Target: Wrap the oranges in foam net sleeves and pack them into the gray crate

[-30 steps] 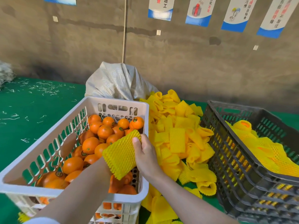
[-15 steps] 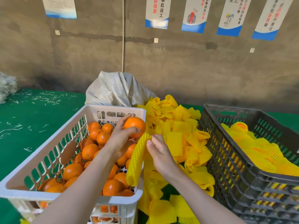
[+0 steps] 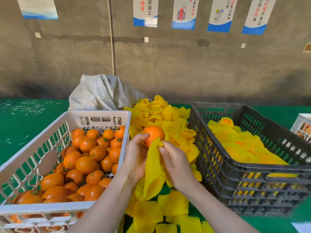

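Note:
My left hand [image 3: 136, 157] grips a bare orange [image 3: 154, 134] above the gap between the two crates. My right hand [image 3: 175, 163] pinches the top edge of a yellow foam net sleeve [image 3: 154, 170] that hangs just under the orange and touches it. A white crate [image 3: 50, 207] on the left holds several bare oranges [image 3: 84, 163]. The gray crate [image 3: 252, 169] on the right holds several wrapped oranges [image 3: 242, 145] in yellow sleeves.
A heap of loose yellow sleeves [image 3: 161, 115] lies between the crates on the green table [image 3: 25, 125]. A grey woven sack [image 3: 102, 95] stands behind it, against a concrete wall with posters. Another white crate [image 3: 303, 126] shows at the far right edge.
My left hand lifted an orange out of the white crate and carried it right, over the sleeve heap. My right hand brought the sleeve's opening up against the orange.

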`<state>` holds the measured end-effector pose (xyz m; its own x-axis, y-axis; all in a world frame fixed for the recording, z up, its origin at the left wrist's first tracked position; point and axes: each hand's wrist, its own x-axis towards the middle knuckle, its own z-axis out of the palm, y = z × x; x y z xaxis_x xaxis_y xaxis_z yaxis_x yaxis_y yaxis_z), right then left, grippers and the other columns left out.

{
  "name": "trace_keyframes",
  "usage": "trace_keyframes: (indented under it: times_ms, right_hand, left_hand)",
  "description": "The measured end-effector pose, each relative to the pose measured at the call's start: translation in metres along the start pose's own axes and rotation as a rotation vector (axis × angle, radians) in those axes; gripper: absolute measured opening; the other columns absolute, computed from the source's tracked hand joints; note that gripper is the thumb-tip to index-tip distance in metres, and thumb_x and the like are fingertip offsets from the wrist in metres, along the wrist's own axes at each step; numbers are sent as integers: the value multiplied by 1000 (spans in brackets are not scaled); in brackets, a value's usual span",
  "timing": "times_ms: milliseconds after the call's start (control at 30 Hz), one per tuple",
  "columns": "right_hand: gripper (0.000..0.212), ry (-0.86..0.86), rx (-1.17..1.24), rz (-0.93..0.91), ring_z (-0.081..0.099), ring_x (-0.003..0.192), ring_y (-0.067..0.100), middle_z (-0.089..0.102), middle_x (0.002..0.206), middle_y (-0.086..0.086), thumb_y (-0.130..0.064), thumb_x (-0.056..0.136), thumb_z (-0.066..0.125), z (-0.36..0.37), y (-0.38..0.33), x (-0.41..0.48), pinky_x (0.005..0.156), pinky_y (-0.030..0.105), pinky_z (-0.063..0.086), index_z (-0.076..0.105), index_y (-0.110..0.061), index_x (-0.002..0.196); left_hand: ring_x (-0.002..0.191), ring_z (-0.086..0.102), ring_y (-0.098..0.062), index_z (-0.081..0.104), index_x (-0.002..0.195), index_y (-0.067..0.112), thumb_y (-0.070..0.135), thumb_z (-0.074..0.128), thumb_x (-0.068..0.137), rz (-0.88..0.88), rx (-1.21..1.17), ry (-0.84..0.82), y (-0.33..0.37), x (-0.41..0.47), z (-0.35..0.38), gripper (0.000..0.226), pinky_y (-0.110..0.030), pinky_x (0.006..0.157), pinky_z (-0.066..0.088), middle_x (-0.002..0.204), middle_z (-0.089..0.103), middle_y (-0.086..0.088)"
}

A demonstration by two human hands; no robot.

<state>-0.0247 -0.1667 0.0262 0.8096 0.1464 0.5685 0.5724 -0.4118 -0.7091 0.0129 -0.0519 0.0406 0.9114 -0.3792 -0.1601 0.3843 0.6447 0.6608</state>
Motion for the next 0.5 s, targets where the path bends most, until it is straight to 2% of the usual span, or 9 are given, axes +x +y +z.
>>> trace_keyframes:
  times_ms: [67,100,167,233,367,433,467,500]
  right_hand:
    - [22,1,-30,-8,46,67,17,49,70,-5,-14,98,40,-6,1,-5,66,35,37,50,-12,78]
    - [20,-2,-27,0,48,73,13,51,75,-10,-16,98,39,-8,2,-8,72,32,38,53,-15,84]
    - [26,6,-23,21,52,91,11,56,95,-2,-18,98,38,-11,5,-13,85,23,41,61,-9,106]
    - [36,39,-24,3,48,98,5,50,104,6,-19,96,37,-14,6,-17,87,11,38,59,-4,121]
    - [38,58,59,18,48,96,5,49,101,8,-21,94,37,-22,8,-17,86,14,39,59,-6,120]
    - [34,40,79,16,48,95,4,49,99,7,-22,94,37,-25,9,-14,85,14,39,58,-13,119]
    - [32,26,73,0,49,95,5,50,98,7,-22,94,38,-25,9,-12,85,14,39,55,-19,120]
    - [31,6,58,-13,50,95,6,51,99,8,-22,95,38,-25,9,-11,84,16,41,52,-25,122]
  left_hand:
    - [72,67,-30,68,91,0,35,54,76,-22,-37,-26,-7,1,6,40,-39,70,56,81,67,-20]
    - [72,68,-29,69,91,0,39,55,77,-32,-60,-45,-11,1,8,43,-38,70,57,82,68,-19]
    - [76,67,-28,63,105,1,41,54,77,-30,-62,-40,-15,1,11,49,-37,72,55,86,66,-18]
    - [78,65,-29,53,118,3,39,53,77,2,-58,-28,-18,2,12,54,-37,73,54,88,65,-18]
    - [69,67,-27,49,120,7,29,55,73,69,-57,-24,-23,1,16,52,-33,61,58,80,66,-16]
    - [63,65,-22,49,117,12,20,56,73,129,-49,-8,-26,0,20,45,-29,56,56,72,64,-12]
    - [58,66,-20,50,117,14,14,55,75,165,-50,11,-27,-1,23,42,-26,52,54,69,65,-14]
    - [57,67,-18,50,122,15,9,52,80,207,-21,43,-27,-1,24,42,-22,48,52,75,68,-21]
